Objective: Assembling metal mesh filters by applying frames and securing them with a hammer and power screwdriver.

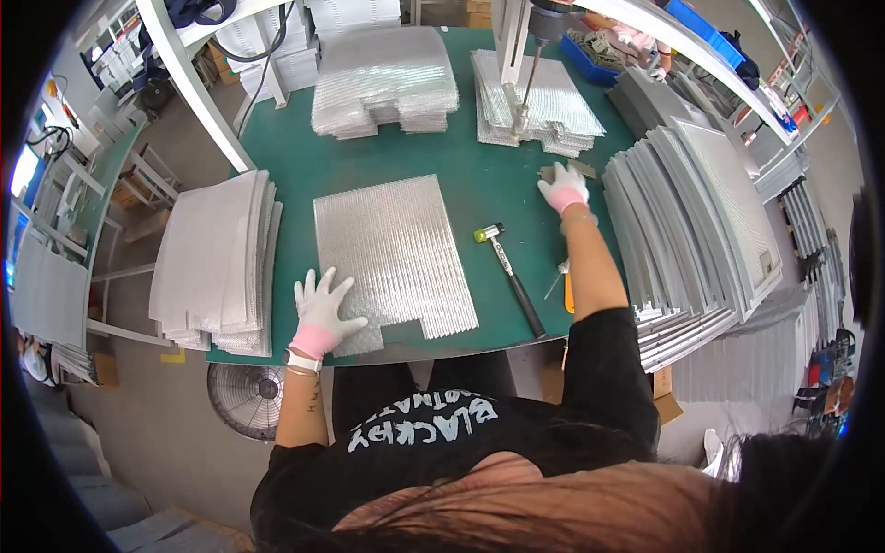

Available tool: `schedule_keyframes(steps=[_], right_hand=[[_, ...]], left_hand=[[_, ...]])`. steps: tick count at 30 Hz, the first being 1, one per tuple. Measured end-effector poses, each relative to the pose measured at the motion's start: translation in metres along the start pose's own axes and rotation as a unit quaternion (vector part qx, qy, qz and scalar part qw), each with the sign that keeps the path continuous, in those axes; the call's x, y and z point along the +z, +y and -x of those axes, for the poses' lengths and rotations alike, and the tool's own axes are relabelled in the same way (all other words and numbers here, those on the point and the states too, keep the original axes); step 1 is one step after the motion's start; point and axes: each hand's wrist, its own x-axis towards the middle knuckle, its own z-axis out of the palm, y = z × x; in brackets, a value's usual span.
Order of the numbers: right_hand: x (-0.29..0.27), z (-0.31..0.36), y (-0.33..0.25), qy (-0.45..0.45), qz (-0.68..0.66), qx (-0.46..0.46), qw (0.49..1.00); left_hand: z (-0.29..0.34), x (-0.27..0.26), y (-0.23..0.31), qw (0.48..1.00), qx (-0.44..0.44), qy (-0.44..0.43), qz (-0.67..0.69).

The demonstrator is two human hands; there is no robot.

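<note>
Left hand [321,316], gloved white and pink, spreads on the thin, notched, silvery ribbed sheet [392,244] mid-frame, likely keeping it still. Right hand [564,190], gloved alike, touches flat brownish pieces [584,169] at upper right; I can't tell if it pinches.

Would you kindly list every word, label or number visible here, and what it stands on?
Black shirt: large pale lettering, upside down in view; wording left out.
Hammer handle: pale printed marking; wording left out.
Left forearm: dark marks, too small to read.
Elsewhere, I can make out none clearly.
</note>
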Motion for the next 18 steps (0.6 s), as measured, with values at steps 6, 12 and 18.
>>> schedule_keyframes(steps=[6, 12, 18], right_hand=[[0.009, -0.033, 0.028, -0.121, -0.008, 0.04, 0.992], [-0.014, 0.004, 0.048, -0.013, -0.045, -0.022, 0.999], [-0.076, 0.211, -0.047, 0.023, -0.493, -0.156, 0.856]], left_hand=[[0.04, -0.014, 0.037, 0.998, -0.034, -0.058, -0.02], [0.087, -0.011, 0.062, 0.97, 0.066, 0.23, 0.042], [0.164, 0.095, 0.058, 0.678, -0.124, -0.216, 0.691]])
